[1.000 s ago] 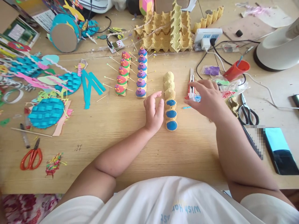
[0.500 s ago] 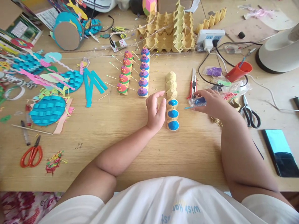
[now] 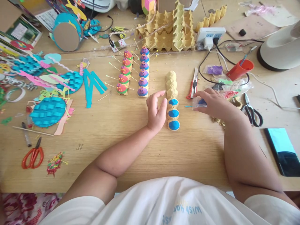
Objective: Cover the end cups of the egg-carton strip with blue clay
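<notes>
A strip of egg carton (image 3: 172, 84) stands on the table between my hands. Its three near bumps are topped with blue clay (image 3: 173, 113), while the far ones are bare and yellowish. Close to its left side, my left hand (image 3: 156, 112) is held with curved fingers and the thumb apart, holding nothing. On the other side, my right hand (image 3: 214, 104) has its thumb and fingers around a clear plastic packet (image 3: 199, 102) with blue material inside, partly hidden by the hand. A thin blue stick (image 3: 188, 106) lies by the packet.
Two decorated caterpillar rows (image 3: 144, 73) stand to the left. A box cutter (image 3: 194, 82) lies beyond my right hand, with black-handled scissors (image 3: 254, 115) and a phone (image 3: 282, 153) farther right. Red scissors (image 3: 32, 156) lie left. Egg trays (image 3: 159, 37) and a power strip (image 3: 211, 33) are behind.
My right hand has shifted slightly to the right with the packet, and its fingers now cover more of the blue material. My left hand stays in place beside the strip.
</notes>
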A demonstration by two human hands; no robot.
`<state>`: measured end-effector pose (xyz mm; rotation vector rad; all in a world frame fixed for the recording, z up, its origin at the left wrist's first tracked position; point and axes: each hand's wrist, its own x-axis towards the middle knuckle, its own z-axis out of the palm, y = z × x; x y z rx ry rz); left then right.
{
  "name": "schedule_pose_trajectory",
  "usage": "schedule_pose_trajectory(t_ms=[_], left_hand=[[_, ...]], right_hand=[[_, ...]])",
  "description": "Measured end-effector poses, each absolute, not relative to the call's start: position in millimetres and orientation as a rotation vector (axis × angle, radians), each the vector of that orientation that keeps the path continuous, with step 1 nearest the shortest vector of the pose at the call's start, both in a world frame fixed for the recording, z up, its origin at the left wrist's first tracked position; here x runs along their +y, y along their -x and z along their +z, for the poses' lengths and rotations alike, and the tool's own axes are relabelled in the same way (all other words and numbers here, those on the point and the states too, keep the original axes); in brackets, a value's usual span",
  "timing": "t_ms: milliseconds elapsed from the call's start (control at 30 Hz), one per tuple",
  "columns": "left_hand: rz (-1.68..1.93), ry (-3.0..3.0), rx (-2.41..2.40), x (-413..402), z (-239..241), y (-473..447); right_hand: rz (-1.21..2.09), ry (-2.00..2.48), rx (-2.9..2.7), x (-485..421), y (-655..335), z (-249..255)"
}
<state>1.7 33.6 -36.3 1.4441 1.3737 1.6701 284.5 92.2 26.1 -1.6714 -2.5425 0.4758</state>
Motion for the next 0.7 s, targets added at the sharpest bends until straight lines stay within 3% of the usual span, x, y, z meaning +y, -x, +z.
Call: schedule_pose_trajectory(t_ms=[433,700], left_hand=[[1.701,-1.618,1.388,31,-31,-2],[1.753,-2.022,1.412,29,-25,-1]], right_hand=[[0.544,1.435,-2.189,84,-259,46],[0.853,1.026,-1.862,60,-196,19]])
